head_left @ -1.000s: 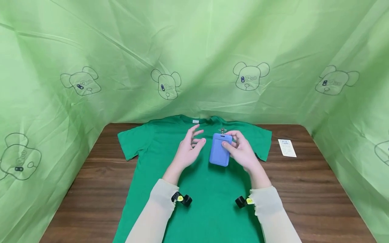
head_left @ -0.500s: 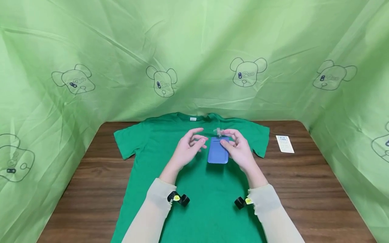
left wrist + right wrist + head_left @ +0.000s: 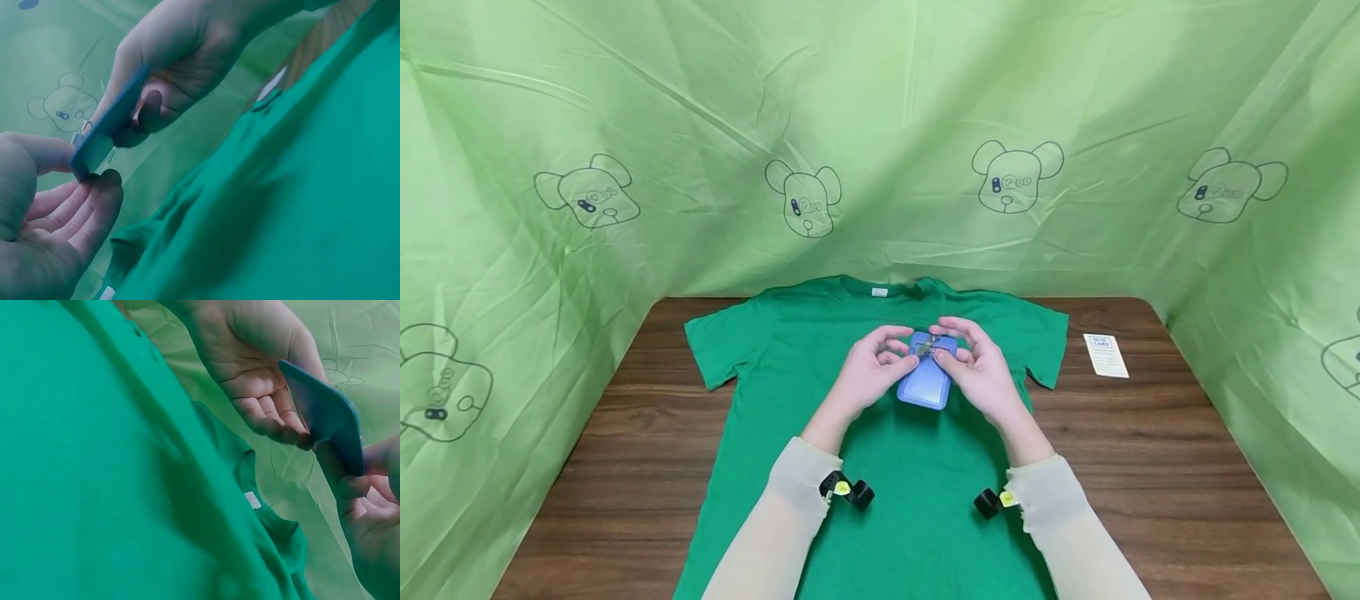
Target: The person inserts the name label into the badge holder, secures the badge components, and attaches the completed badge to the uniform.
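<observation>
A blue badge holder [image 3: 925,388] is held up over the green T-shirt [image 3: 880,508], slightly tilted, its metal clip [image 3: 927,344] lying across the top of its front. My left hand [image 3: 870,372] pinches the holder's left edge; in the left wrist view, the thumb lies on one face of the badge holder [image 3: 115,119] and curled fingertips [image 3: 110,179] meet the other. On the opposite edge, my right hand [image 3: 985,379] grips near the top, thumb on the front by the clip. The right wrist view shows the holder's plain back [image 3: 331,419] between both hands.
The T-shirt lies spread flat on a brown wooden table [image 3: 1150,467], collar at the far side. A white printed card [image 3: 1106,356] lies beside its right sleeve. A green curtain [image 3: 880,100] with bear-head outlines encloses the back and sides.
The left hand has come in from the left and now pinches the holder's edge. The clip, which stood up above the holder, now lies over its front. The holder has shifted slightly left.
</observation>
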Demonstrator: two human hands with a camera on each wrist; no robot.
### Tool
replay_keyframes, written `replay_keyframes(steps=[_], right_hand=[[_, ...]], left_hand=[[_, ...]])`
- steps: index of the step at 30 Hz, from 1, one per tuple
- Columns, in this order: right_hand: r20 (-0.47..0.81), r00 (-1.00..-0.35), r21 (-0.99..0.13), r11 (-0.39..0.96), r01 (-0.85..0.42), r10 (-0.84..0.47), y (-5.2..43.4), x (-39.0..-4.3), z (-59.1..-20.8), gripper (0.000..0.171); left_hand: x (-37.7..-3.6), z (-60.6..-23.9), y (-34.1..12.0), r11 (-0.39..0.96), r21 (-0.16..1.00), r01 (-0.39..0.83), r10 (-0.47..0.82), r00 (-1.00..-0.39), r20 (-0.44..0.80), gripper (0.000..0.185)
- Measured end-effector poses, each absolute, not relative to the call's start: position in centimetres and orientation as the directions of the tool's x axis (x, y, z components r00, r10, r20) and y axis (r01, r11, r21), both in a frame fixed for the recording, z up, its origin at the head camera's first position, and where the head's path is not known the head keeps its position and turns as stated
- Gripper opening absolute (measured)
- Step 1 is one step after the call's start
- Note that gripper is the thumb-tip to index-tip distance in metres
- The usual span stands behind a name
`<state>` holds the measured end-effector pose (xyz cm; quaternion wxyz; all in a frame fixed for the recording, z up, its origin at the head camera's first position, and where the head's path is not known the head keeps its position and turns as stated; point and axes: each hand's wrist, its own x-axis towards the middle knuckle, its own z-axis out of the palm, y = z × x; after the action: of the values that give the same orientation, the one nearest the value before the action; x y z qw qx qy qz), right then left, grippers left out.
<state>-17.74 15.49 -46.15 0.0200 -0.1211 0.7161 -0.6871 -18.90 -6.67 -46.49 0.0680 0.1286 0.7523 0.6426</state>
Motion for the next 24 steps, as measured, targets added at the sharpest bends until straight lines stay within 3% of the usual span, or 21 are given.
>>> replay_keyframes(steps=[5, 10, 19, 24], right_hand=[[0.143, -0.969, -0.984, 0.075, -0.161, -0.202, 15.53, -17.87, -46.4, 0.045], [0.129, -0.97, -0.974, 0.156, -0.163, -0.207, 15.62, -17.79, -46.39, 0.041], [0.125, -0.968, -0.963, 0.209, -0.171, -0.218, 15.67, -17.46, -45.83, 0.055], [0.191, -0.966, -0.944, 0.238, -0.23, -0.173, 15.78, -17.42, -45.65, 0.034]], left_hand=[[-18.92, -46.55, -6.55, 0.109, 0.991, 0.083, 0.279, -0.959, 0.05, 0.044], [-18.91, -46.73, -6.46, 0.104, 0.984, 0.145, 0.294, -0.95, 0.109, 0.043], [-18.9, -46.97, -6.39, 0.059, 0.982, 0.18, 0.306, -0.939, 0.154, 0.041], [-18.93, -46.89, -6.39, 0.063, 0.974, 0.216, 0.345, -0.921, 0.182, 0.046]])
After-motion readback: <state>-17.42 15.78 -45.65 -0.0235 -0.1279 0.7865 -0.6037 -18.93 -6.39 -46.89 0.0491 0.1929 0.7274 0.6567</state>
